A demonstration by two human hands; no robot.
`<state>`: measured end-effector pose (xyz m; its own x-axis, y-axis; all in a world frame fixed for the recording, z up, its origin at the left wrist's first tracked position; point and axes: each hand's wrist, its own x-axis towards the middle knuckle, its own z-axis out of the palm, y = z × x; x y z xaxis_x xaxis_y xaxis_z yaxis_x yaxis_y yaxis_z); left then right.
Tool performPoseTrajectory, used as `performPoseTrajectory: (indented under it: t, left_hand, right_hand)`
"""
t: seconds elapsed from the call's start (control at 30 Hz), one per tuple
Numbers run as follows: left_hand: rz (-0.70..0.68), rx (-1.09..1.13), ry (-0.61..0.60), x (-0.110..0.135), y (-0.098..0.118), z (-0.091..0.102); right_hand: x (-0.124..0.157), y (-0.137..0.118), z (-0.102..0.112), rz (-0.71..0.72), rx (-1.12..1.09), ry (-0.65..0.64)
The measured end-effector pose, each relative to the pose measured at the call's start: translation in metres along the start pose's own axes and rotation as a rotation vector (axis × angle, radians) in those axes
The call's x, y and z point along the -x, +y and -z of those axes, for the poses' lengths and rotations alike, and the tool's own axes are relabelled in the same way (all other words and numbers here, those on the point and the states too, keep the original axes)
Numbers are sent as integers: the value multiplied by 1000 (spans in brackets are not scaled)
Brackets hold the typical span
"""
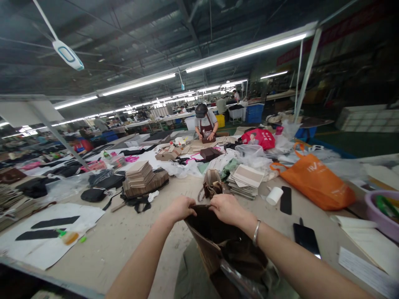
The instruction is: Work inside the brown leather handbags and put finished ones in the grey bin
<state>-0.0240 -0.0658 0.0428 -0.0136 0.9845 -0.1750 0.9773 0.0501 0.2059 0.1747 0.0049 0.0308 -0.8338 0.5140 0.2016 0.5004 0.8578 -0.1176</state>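
A brown fabric bag [204,238] stands in front of me with its mouth facing up and its dark inside showing. At the far left of its rim, my left hand [181,208] is closed, thumb and fingers pinching the edge. Close beside it, my right hand [227,208] grips the same rim, a silver bangle on the wrist. A strip of clear plastic [238,278] shows at the bag's near side. Just beyond my hands sits a small brown strapped piece [213,182], next to a stack of light flat panels [246,179].
Stacked beige pieces [139,176] stand left of centre, and a glue bottle [67,236] lies on white sheet at far left. On the right are a white roll [274,195], a phone [306,239], an orange bag [318,178] and a purple basin [382,214]. A co-worker [206,123] works across the table.
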Motion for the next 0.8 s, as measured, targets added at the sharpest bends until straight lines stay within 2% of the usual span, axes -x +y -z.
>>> performPoseTrajectory:
  t: [0.1,0.27,0.37,0.57,0.8]
  left_hand:
    - [-85,7,-17,-3,-2,6]
    - [-177,233,40,8,8,-12]
    - [-167,321,78,12,8,-20]
    - [-152,407,100,12,2,-25]
    - [-128,424,118,10,3,-29]
  right_hand:
    - [2,-1,-1,-20,-1,11]
    - [8,2,-4,-6,-31,37]
    - [8,5,-5,21,-52,55]
    - [2,19,-12,127,-128,56]
    - [-3,30,-19,197,-207,63]
